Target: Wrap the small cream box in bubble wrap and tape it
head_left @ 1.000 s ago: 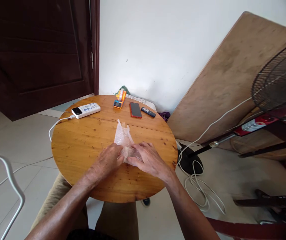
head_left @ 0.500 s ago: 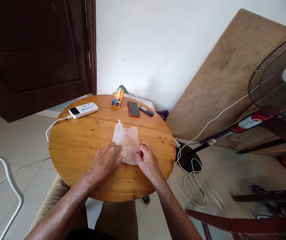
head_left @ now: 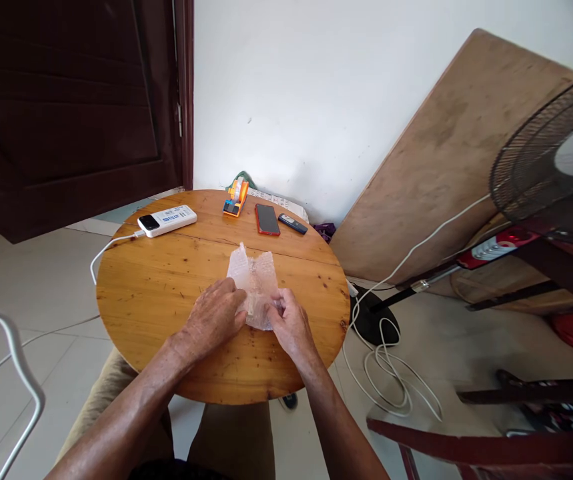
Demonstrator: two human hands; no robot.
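A piece of clear bubble wrap [head_left: 261, 277] lies on the round wooden table [head_left: 166, 280], its two far corners sticking up and its near part folded over. My left hand [head_left: 219, 308] is closed on its left edge, thumb and fingers bent against the film. At the right edge my right hand [head_left: 289, 321] pinches the wrap between thumb and fingers. Whatever may lie inside the folded part cannot be made out.
Toward the back of the table are an orange tape dispenser [head_left: 236, 197], a red-edged phone [head_left: 267, 220] and a dark remote-like device [head_left: 293, 223]. A white power bank [head_left: 167, 221] with a cable lies at left. A standing fan [head_left: 551, 160] is at right.
The right edge of the bubble wrap has been drawn slightly inward by my right hand, and its far right corner has shifted left. My left hand stays nearly in place.
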